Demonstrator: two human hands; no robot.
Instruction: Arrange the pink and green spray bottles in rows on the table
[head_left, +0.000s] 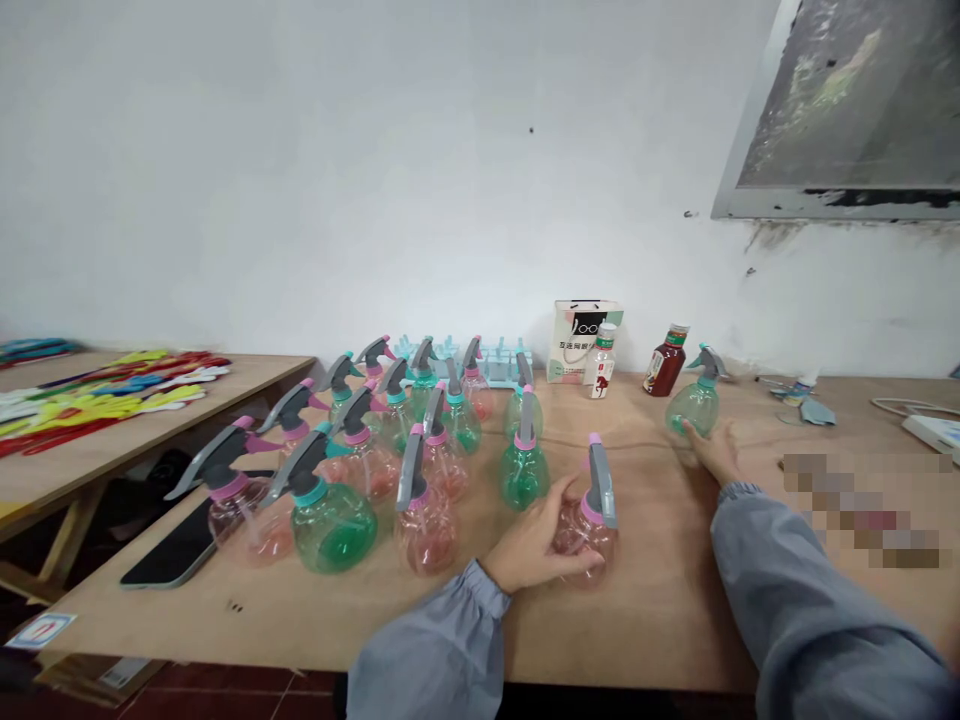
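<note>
My left hand is curled round the body of a clear pink spray bottle with a grey trigger head, standing near the front of the table. Farther back on the right, my right hand grips the lower side of a clear green spray bottle; its far fingers are hidden behind the bottle. Just left of my left hand stands another green spray bottle. Beyond it are several more pink and green ones, among them a pink spray bottle and a green spray bottle at the front.
A black phone lies at the left beside the bottles. Against the wall stand a pale blue rack, a paper bag, a white bottle and a dark red bottle. Colourful gloves cover the left table.
</note>
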